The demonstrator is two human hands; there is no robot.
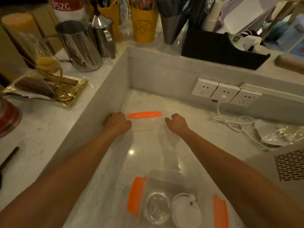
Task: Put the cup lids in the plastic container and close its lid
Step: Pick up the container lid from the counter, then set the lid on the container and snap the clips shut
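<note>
Both arms are stretched far out over the marble counter (144, 158), and the clear container lid (148, 127) sits between the fists, its orange clip (144, 115) on the far edge. The left hand (118, 122) is curled at the lid's left side, the right hand (177, 124) curled at its right; fingers fold under, so a firm pinch on the rim looks likely, though I cannot tell for sure. Down near the body sits the plastic container (166, 181), with a clear cup lid (156, 208) and a white cup lid (186, 209) lying side by side inside. Thin, see-through plastic here: light, a bit flexy, slick. Best held by opposite edges, level, then pressed down at the orange side latches (134, 196).
</note>
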